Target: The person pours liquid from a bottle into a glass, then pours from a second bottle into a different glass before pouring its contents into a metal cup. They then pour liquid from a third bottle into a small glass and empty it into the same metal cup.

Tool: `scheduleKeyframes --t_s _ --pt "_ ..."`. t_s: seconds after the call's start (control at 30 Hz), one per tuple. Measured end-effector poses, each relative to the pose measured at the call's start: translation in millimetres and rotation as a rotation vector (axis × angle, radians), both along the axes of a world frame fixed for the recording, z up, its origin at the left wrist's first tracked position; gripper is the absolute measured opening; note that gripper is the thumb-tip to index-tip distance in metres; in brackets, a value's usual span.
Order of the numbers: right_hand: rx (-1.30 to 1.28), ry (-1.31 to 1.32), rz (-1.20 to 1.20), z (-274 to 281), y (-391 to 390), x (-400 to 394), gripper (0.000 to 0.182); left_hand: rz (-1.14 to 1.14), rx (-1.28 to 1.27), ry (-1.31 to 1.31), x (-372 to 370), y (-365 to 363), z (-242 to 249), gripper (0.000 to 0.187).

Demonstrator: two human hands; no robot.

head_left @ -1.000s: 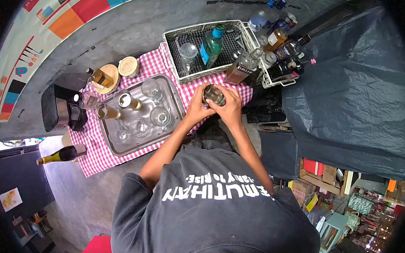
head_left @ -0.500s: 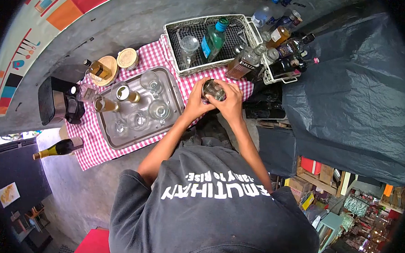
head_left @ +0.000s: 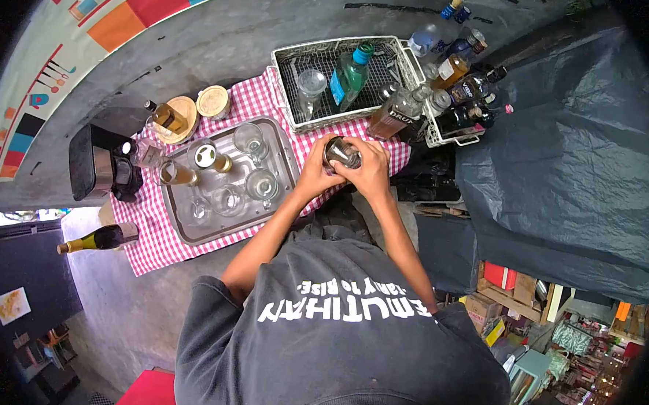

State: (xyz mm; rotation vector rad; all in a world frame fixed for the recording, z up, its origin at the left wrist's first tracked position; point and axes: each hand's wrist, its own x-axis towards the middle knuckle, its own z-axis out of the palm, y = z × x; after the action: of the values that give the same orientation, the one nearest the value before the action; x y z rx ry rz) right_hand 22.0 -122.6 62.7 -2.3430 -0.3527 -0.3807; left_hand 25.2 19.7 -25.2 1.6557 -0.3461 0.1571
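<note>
Between my two hands is a clear glass [head_left: 343,153], dark-looking inside, held over the checked cloth [head_left: 315,145] near the front edge. Fingers of my left hand [head_left: 317,171] wrap its left side. My right hand [head_left: 370,168] grips the right side, fingers across the rim. Left of them, a grey tray [head_left: 289,173] holds several empty glasses, among them a mug [head_left: 261,185], and two glasses with amber drink, one [head_left: 178,173] at its left edge. Behind the hands, a white wire basket [head_left: 285,112] contains a green bottle [head_left: 351,75] and an upturned-looking glass [head_left: 310,92].
Several liquor bottles [head_left: 396,115] crowd the right of the basket. A small amber bottle [head_left: 169,118] stands on a round wooden board, beside a lidded jar [head_left: 213,102]. A black appliance [head_left: 92,162] and a dark wine bottle [head_left: 102,238] are at far left.
The view has shifted slightly, so the tray, basket and bottles appear a little lower and to the right. Both hands still hold the glass, now tilted slightly differently.
</note>
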Motion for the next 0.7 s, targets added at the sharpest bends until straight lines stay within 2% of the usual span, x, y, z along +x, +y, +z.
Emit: scheduleKeyframes --t_s 0.3,0.53,0.7 --pt "-0.064 0.001 -0.013 8 -3 10 0.041 0.021 -0.006 0.010 8 5 -7 0.089" --pt "0.014 0.019 -0.025 -5 -11 11 0.038 0.005 -0.017 0.093 9 7 0 0.083" --pt "0.211 0.261 -0.122 -11 -14 8 0.044 0.061 0.121 0.106 11 10 3 0.081"
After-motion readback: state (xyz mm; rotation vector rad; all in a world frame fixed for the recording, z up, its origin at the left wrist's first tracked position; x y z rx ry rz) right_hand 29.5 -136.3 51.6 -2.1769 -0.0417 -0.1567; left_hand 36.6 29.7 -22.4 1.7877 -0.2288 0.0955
